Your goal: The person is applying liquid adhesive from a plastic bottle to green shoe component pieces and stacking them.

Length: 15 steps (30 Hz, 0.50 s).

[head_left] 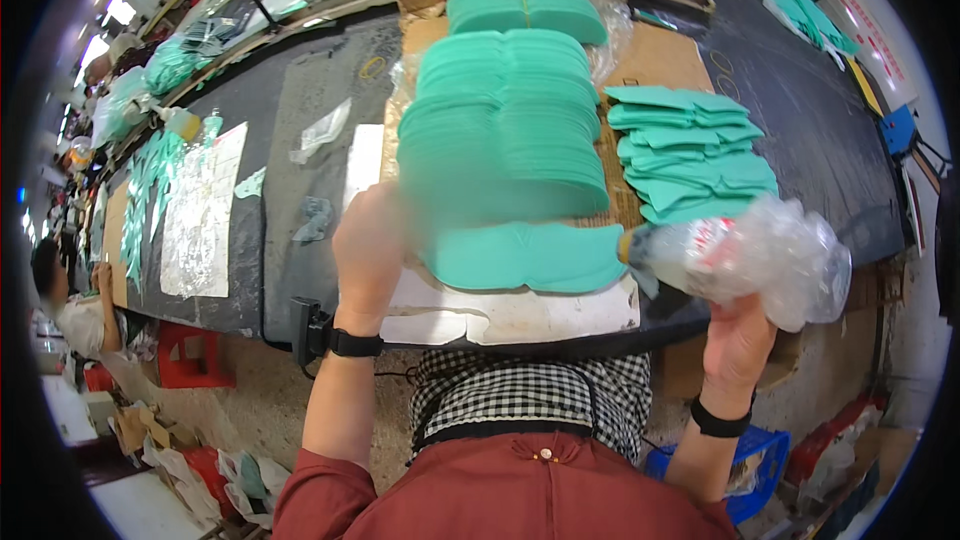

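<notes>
My right hand [738, 338] grips a clear plastic bottle [685, 256] loosely wrapped in clear plastic film. The bottle lies tilted on its side, its yellowish tip pointing left at the right corner of a flat green foam-like piece [525, 258]. That piece lies on a white board [585, 312] at the table's front edge. Beside its left end is my left hand [366, 245], whose fingers are smeared by motion, so their hold does not show. Behind the piece, a long fanned row of similar green pieces [500, 130] leans away from me on cardboard.
Folded green pieces [690, 145] are piled to the right of the row. A tied green bundle [520, 8] stands at the back. A printed sheet [203, 210] and green scraps [150, 190] lie on the left. Below the table are a red stool [190, 355] and a blue crate [765, 470].
</notes>
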Motion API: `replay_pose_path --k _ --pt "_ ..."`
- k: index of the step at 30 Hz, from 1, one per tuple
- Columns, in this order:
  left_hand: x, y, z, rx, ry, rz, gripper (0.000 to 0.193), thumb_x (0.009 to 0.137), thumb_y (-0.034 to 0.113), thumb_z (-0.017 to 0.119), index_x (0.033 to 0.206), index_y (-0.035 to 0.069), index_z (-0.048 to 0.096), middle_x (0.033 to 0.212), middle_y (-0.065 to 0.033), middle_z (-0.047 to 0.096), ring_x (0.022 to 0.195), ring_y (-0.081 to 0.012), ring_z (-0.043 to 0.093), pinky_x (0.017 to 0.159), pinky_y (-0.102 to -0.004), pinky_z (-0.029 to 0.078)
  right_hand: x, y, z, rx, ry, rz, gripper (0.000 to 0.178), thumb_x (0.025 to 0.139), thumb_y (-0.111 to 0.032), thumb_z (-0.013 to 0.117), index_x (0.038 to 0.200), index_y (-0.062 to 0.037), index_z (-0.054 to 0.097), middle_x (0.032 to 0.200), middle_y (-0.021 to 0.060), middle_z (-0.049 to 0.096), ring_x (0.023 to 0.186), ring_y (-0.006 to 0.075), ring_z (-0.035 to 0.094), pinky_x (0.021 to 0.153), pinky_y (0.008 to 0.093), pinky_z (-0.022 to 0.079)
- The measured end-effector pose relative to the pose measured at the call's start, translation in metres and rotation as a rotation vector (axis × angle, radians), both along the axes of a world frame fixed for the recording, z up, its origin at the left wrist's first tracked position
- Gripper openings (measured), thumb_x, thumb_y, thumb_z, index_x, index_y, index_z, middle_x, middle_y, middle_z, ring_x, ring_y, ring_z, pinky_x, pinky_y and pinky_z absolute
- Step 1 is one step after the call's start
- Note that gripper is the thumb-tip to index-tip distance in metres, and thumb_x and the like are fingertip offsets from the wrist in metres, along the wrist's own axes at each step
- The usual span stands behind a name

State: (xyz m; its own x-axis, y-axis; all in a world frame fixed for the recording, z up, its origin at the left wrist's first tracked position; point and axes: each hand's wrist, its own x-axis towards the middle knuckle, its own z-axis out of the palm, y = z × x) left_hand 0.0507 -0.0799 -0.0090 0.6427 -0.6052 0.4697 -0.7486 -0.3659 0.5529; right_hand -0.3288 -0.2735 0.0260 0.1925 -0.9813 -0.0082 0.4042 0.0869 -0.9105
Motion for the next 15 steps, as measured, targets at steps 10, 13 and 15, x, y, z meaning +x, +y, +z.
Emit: replay_pose_path --k 10,13,15 --pt "-0.031 0.037 0.072 -0.244 1.175 -0.198 0.013 0.099 0.005 0.073 0.11 0.003 0.067 0.094 -0.0009 0.07 0.078 -0.0102 0.063 0.077 -0.0269 0.052 -0.004 -0.008 0.019 0.064 -0.37 0.203 0.079 0.096 -0.029 0.078 0.162 -0.0079 0.04 0.16 0.0098 0.052 0.144 0.0277 0.053 0.12 0.0498 0.046" --pt "-0.053 0.03 0.047 -0.085 1.197 -0.106 0.014 0.099 0.009 0.073 0.11 0.003 0.066 0.091 -0.0005 0.07 0.077 -0.0093 0.063 0.074 -0.0254 0.051 0.011 -0.005 0.02 -0.048 -0.226 0.31 0.081 0.095 -0.025 0.079 0.163 -0.0106 0.039 0.161 0.0105 0.05 0.144 0.0309 0.052 0.119 0.0507 0.045" --pt "-0.062 0.029 0.023 -0.092 1.18 -0.04 0.015 0.1 0.01 0.073 0.111 0.003 0.065 0.091 -0.0001 0.069 0.077 -0.0089 0.062 0.073 -0.0247 0.05 0.007 -0.009 -0.003 -0.069 0.023 0.294 0.081 0.095 -0.019 0.078 0.164 -0.0105 0.036 0.161 0.0131 0.049 0.143 0.0345 0.052 0.119 0.051 0.045"
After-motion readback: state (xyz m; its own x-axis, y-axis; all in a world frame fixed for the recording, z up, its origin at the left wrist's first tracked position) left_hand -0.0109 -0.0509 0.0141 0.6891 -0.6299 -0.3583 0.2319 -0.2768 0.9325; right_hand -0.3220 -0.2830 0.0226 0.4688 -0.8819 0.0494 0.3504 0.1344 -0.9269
